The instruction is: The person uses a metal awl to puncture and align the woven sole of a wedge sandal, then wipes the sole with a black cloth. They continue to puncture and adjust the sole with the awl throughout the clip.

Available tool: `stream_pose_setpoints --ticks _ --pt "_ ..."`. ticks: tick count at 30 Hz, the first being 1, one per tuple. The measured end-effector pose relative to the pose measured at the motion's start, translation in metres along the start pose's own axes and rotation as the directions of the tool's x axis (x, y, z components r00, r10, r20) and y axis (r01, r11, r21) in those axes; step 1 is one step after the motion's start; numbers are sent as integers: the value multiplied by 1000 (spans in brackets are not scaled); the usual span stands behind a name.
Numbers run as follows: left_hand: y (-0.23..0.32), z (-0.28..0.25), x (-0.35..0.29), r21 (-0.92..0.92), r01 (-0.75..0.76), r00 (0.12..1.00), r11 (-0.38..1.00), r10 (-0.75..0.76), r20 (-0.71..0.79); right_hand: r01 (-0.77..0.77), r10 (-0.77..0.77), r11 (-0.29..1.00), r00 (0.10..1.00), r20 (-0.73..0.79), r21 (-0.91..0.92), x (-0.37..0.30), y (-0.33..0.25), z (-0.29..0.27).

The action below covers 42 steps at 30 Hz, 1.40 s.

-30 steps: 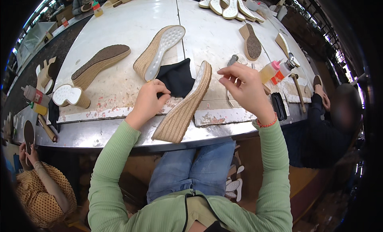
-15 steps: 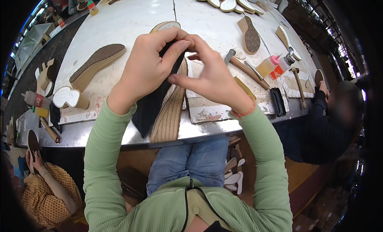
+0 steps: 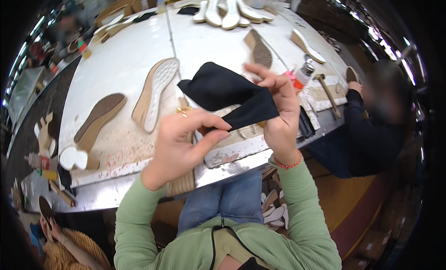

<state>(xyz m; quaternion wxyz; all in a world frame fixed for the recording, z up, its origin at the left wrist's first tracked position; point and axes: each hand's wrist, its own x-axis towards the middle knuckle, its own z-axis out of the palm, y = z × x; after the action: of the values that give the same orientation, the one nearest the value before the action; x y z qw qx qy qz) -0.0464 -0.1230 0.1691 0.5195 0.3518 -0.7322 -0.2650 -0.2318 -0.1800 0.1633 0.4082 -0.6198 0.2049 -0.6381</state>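
A strip of black fabric (image 3: pixel 216 91) hangs bent in the air between my hands, above the table's front. My left hand (image 3: pixel 174 142) pinches its lower edge between thumb and forefinger; a gold-coloured ring shows on one finger. On the fabric's right end, my right hand (image 3: pixel 284 107) grips with curled fingers, the forefinger stretched out; its thumb is partly hidden by the fabric. Below my left wrist, a woven-sided wedge sole (image 3: pixel 182 185) lies at the table edge, mostly covered by my hand.
Wedge soles lie left, one white side up (image 3: pixel 160 86), one brown side up (image 3: pixel 104 114). White soles (image 3: pixel 231 14) are piled at the back. A hammer (image 3: pixel 329 95) and a glue bottle (image 3: pixel 304 72) lie right. People sit at both sides.
The black fabric has been lifted off the wedge sole and stretched out to the right. My hands have moved apart. The view has shifted, so the table's far end shows more.
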Motion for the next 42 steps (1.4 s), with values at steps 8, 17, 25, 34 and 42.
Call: stream_pose_setpoints --ticks 8,17,25,34,42 --pt "-24 23 -5 6 65 977 998 -65 202 -454 473 881 853 -222 133 -18 18 -114" --pt "-140 -28 -22 -235 512 832 826 -545 -106 -684 362 465 727 -584 -562 102 59 -302" --pt "-154 2 -35 -299 549 807 781 -588 -53 -688 367 227 716 -594 -690 131 124 -355" --pt "-142 5 -38 -464 414 779 783 -569 -263 -762 446 293 643 -623 -577 119 123 -363" --pt "-145 24 -33 -543 295 789 786 -521 -326 -763 279 367 635 -720 -531 133 99 -372"
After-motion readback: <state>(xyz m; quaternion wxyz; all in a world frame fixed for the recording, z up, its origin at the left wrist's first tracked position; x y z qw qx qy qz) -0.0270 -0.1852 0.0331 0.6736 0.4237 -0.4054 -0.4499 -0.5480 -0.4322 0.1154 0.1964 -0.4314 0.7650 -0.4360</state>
